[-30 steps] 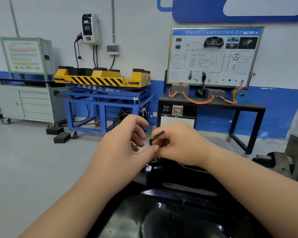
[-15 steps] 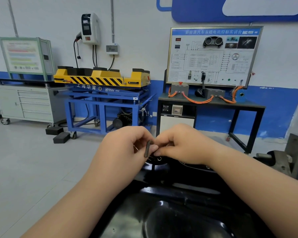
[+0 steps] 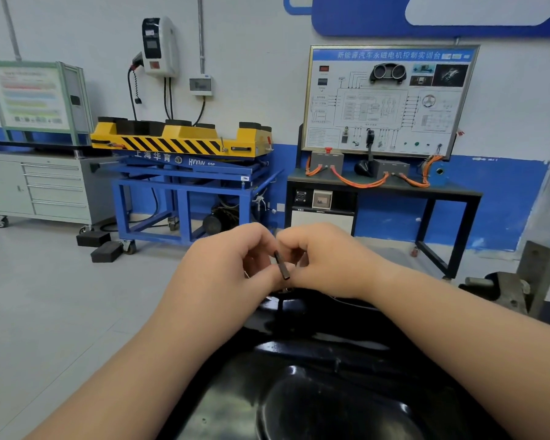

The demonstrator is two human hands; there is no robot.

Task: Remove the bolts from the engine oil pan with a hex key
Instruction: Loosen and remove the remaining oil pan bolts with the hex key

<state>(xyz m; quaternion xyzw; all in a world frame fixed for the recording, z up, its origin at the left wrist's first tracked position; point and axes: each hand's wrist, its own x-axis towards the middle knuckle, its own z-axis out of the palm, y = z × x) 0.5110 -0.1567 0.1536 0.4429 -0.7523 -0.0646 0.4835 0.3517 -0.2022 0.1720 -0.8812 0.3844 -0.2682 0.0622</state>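
Note:
The black glossy engine oil pan (image 3: 315,392) fills the lower middle of the head view. At its far edge my left hand (image 3: 223,268) and my right hand (image 3: 324,262) meet, fingers curled. Between them a short black hex key (image 3: 282,266) sticks out, tilted down to the right. Both hands pinch it with fingertips. The bolt under the hands is hidden, apart from a small metal glint at the pan's rim (image 3: 283,292).
A grey metal bracket (image 3: 521,281) stands at the pan's right. Across the floor are a blue lift table with a yellow striped top (image 3: 185,144), a grey drawer cabinet (image 3: 45,185) and a black bench carrying a wiring display board (image 3: 388,100).
The visible end of the hex key has swung from pointing up-right, through upright, to tilting down-right. Both hands stayed together at the pan's far edge, fingers shifting around the key.

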